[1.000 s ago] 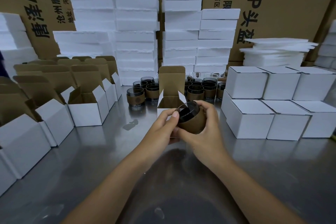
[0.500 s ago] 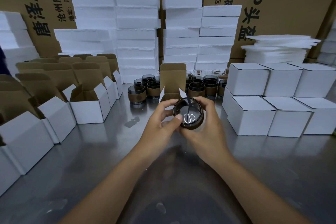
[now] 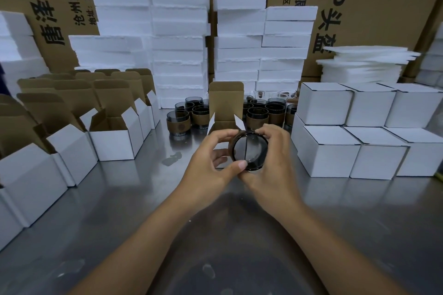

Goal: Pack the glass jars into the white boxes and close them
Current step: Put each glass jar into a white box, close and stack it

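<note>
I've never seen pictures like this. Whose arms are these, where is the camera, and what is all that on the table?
No machine here: these are a person's bare hands, filmed by a wide-angle camera worn on the head, looking forward and down. The left hand and right hand both hold one glass jar, tipped so one end faces the camera. Behind it stands an open box, flap up. On the steel table, spare jars wait behind, open boxes stand at the left and closed boxes are stacked at the right.

Single head-worn wide-angle view, close above the fingers point(image 3: 242, 164), facing forward and down; worktop point(image 3: 119, 199) runs beneath and past them to cartons point(image 3: 383, 7) far beyond.
</note>
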{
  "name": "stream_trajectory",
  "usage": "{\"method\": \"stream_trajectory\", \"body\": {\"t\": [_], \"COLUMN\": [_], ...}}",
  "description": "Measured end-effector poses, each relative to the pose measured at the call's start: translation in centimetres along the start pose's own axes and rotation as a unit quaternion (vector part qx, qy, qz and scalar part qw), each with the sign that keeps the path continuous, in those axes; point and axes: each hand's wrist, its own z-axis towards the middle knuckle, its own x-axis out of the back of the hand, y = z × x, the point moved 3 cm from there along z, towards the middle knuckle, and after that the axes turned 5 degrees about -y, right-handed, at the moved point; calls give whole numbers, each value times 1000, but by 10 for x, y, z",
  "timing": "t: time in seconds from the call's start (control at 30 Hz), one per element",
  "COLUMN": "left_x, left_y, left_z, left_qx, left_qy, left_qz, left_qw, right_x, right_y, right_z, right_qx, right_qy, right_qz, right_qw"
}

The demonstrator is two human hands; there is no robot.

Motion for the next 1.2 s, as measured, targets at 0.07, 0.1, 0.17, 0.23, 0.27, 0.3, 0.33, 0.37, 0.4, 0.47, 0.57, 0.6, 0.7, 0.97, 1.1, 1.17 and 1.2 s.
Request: {"method": "stream_trajectory", "body": {"t": [0.07,0.1,0.17,0.23,0.27,0.3,0.33,0.37,0.4,0.47,0.57,0.6,0.7,0.97,1.1,1.17,1.2], "left_x": [0,0,1,3,4,4,5,5,4,3,3,4,4,1,3,2,3], "left_y": [0,0,0,1,2,3,3,4,4,4,1,0,-1,8,9,7,7], "left_z": [0,0,0,0,0,0,0,0,0,-1,0,0,0,1,0,0,0], "left_qx": [4,6,11,18,21,24,28,32,33,28,28,30,32,22,26,26,27], "left_qy": [-1,-2,2,14,18,19,18,16,13,11,16,14,9,12,3,9,13], "left_qz": [1,1,-8,-26,-32,-30,-22,-11,-4,-3,6,10,8,-29,-14,-10,-9], "left_qw": [1000,1000,1000,999,999,999,999,999,999,1000,999,999,999,999,1000,1000,1000], "right_x": [0,0,0,1,2,3,4,5,5,6,7,7,6,-5,-4,-4,-4], "right_y": [1,1,0,-1,-1,-1,-1,0,1,4,4,4,1,-6,-3,-3,-3], "right_z": [0,0,0,1,2,3,4,5,6,6,6,6,5,3,4,4,3], "right_qx": [-10,-18,-35,-57,-72,-88,-106,-130,-158,-207,-246,-259,-306,-374,-388,-393,-397], "right_qy": [-7,-13,-24,-12,4,18,26,26,24,23,18,13,-30,-130,-129,-132,-133], "right_qz": [-1,9,43,89,116,143,169,196,227,278,338,349,383,472,474,475,474], "right_qw": [1000,1000,998,994,991,986,980,972,961,938,908,900,871,788,780,777,775]}}
